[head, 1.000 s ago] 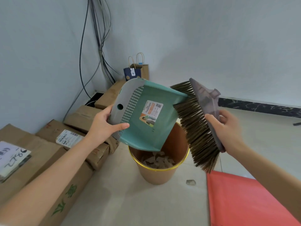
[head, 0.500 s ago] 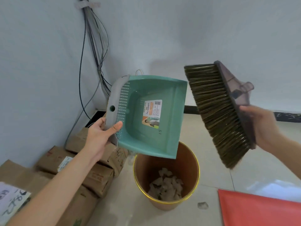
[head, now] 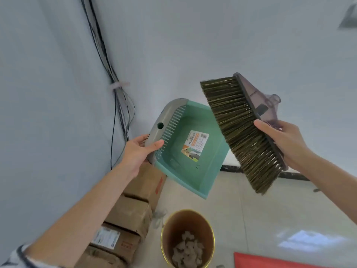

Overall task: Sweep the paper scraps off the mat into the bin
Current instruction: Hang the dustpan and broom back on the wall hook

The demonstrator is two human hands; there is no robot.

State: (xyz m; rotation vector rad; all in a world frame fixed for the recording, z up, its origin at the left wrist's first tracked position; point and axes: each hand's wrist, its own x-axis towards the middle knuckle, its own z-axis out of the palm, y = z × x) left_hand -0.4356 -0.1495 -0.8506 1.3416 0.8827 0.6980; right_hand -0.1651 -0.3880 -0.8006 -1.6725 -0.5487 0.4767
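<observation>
The left hand [head: 138, 153] is clenched on the grey back edge of the dustpan [head: 190, 149], with the thumb laid across the comb teeth and the fingers hidden behind the rim. The right hand [head: 284, 144] is clenched on the clear cap of the brush head [head: 243, 130], with the thumb at the bristle side and the fingers wrapped behind. Both tools are held raised in front of the wall [head: 212, 45], just beside each other; the upper bristles overlap the pan's right edge in this view, and contact cannot be told. The pan is tilted with its open lip pointing down toward the bin [head: 187, 238], and nothing is seen inside it except a label. The brush's long axis runs diagonally from upper left to lower right, with the bristles facing the pan. The bin stands on the floor [head: 270, 209] below the pan's lip and well apart from it, nearer the left hand than the right. A heap of paper scraps [head: 188, 250] lies in the bottom of the bin. A corner of the red mat [head: 270, 261] shows at the lower right, just beside the bin; no scraps are seen on the visible part, and the rest is out of frame. A small scrap [head: 220, 266] lies on the floor between bin and mat. Cardboard boxes [head: 131, 215] are stacked along the wall to the left of the bin. The emptying step is judged complete; for any further sweep, both tools must be brought down and to the right toward the mat.
</observation>
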